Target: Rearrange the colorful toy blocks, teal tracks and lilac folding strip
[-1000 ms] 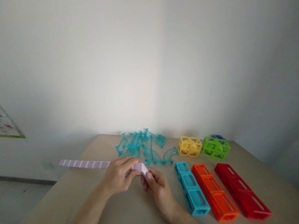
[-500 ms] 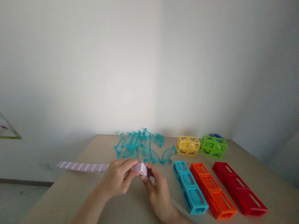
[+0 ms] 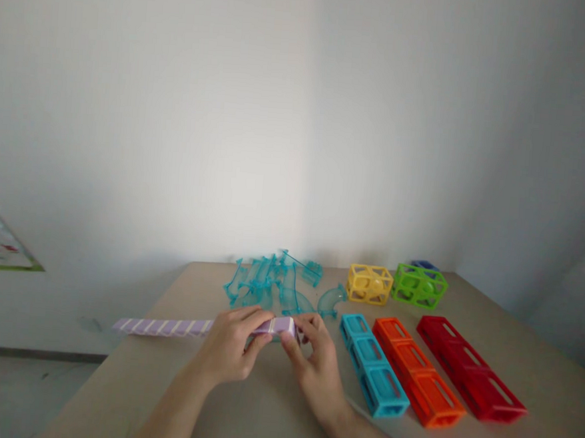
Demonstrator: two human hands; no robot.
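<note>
We pinch the lilac striped strip (image 3: 164, 327) between left hand (image 3: 231, 345) and right hand (image 3: 316, 364) — its free end jutting past the left edge of the table (image 3: 155, 389), teal pieces (image 3: 287, 289) beyond.

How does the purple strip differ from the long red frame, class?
The purple strip is held by the left hand and right hand; the red frame rests on the table. The strip has pale bands; the frame has openings. The strip runs sideways; the frame slants front to back. Both are long and narrow.
</note>
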